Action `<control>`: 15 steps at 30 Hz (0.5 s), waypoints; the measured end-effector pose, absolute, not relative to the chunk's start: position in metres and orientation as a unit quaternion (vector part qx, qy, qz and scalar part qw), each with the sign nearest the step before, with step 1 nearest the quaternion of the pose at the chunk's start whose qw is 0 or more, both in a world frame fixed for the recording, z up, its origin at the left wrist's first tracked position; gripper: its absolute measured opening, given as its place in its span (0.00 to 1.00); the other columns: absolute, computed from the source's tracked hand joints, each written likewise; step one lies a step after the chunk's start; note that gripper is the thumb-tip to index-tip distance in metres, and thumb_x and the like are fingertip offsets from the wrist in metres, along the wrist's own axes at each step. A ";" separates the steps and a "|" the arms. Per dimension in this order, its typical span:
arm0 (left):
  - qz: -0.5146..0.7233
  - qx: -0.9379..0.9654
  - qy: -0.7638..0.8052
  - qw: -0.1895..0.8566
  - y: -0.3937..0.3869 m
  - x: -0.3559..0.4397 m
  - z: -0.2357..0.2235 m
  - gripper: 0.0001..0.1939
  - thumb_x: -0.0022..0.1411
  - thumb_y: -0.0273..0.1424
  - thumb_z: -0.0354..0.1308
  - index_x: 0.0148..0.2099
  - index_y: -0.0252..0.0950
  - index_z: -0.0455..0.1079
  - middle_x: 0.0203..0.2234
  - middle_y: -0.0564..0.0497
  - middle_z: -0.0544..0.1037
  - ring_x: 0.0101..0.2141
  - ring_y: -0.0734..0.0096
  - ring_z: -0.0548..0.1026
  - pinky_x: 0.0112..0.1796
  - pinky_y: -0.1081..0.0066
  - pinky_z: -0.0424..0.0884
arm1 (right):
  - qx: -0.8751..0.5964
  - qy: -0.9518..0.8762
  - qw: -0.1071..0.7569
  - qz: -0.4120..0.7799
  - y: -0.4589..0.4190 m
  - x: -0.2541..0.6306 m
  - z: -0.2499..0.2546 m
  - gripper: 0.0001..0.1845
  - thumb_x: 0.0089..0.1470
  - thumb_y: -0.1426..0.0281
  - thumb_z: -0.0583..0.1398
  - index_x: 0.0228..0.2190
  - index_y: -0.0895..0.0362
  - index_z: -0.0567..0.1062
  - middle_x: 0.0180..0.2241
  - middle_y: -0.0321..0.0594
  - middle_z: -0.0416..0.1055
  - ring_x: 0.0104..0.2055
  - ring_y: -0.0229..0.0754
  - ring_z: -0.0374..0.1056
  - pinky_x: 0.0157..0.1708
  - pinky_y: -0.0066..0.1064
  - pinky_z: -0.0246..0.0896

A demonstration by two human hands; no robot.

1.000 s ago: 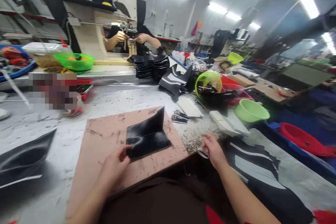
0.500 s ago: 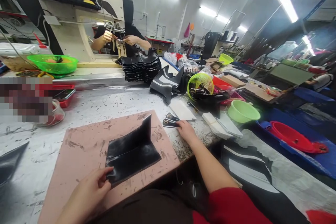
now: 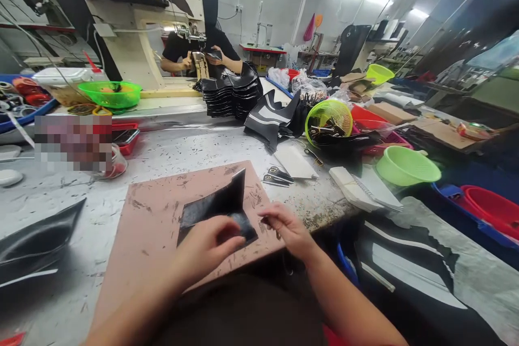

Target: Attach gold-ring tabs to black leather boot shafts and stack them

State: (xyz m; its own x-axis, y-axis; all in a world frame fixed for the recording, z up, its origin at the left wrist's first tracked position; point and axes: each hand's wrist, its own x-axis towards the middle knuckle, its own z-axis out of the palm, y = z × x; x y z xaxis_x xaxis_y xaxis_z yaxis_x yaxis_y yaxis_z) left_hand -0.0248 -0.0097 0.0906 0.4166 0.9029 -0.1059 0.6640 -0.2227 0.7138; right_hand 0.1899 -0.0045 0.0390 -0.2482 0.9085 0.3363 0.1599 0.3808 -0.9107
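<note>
A folded black leather panel (image 3: 214,200) lies on the pink board (image 3: 138,227), its far flap standing up. My left hand (image 3: 206,243) is over the panel's near part, thumb and fingers apart, with nothing gripped between them. Just right of the panel, my right hand (image 3: 290,230) is closed in a pinch on a small black leather tab (image 3: 265,220), mostly hidden by the fingers. More black tabs with gold-coloured metal fittings (image 3: 278,175) lie beyond that hand, beside a white paper stack (image 3: 294,162).
Another black leather piece (image 3: 36,238) lies at left. A yellow basket (image 3: 329,119), stacked black pieces (image 3: 231,92) and white strips (image 3: 357,189) stand around the table. Across it, a person works at a sewing machine (image 3: 130,48). A green bowl (image 3: 407,165) is at right.
My right hand has left the pile of tabs and come back toward the panel with one tab. My left hand has moved right, from the panel's near left corner to over it. The view has shifted.
</note>
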 end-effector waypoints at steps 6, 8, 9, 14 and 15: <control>0.243 0.694 0.474 0.484 -0.019 0.004 0.069 0.11 0.55 0.36 0.52 0.32 0.34 0.70 0.24 0.53 0.72 0.26 0.73 0.68 0.27 0.75 0.64 | -0.407 -0.677 0.478 0.383 -0.027 0.164 0.043 0.02 0.50 0.72 0.57 0.29 0.55 0.70 0.27 0.35 0.68 0.29 0.36 0.66 0.29 0.27 0.62; 0.258 0.699 0.467 0.477 -0.024 0.003 0.064 0.11 0.56 0.35 0.51 0.32 0.34 0.71 0.24 0.52 0.73 0.26 0.72 0.69 0.27 0.75 0.64 | -0.415 -0.708 0.461 0.337 -0.027 0.165 0.045 0.02 0.49 0.73 0.57 0.26 0.55 0.70 0.25 0.35 0.67 0.29 0.37 0.65 0.30 0.28 0.62; 0.263 0.707 0.465 0.464 -0.026 0.002 0.063 0.11 0.57 0.34 0.51 0.32 0.34 0.71 0.25 0.52 0.73 0.27 0.72 0.69 0.28 0.75 0.64 | -0.418 -0.725 0.452 0.310 -0.027 0.165 0.046 0.02 0.48 0.73 0.57 0.25 0.55 0.70 0.26 0.36 0.67 0.30 0.37 0.65 0.31 0.29 0.62; 0.268 0.731 0.483 0.400 -0.033 0.002 0.064 0.10 0.56 0.30 0.50 0.32 0.35 0.72 0.27 0.51 0.76 0.28 0.71 0.71 0.32 0.74 0.65 | -0.422 -0.793 0.414 0.148 -0.033 0.160 0.055 0.06 0.48 0.76 0.56 0.24 0.55 0.72 0.26 0.39 0.69 0.32 0.40 0.64 0.34 0.33 0.61; 0.271 0.727 0.490 0.397 -0.034 0.003 0.065 0.10 0.56 0.31 0.50 0.32 0.35 0.72 0.26 0.51 0.76 0.28 0.70 0.71 0.32 0.74 0.65 | -0.424 -0.800 0.412 0.107 -0.034 0.158 0.056 0.07 0.48 0.77 0.55 0.24 0.55 0.72 0.26 0.39 0.69 0.32 0.41 0.64 0.34 0.33 0.61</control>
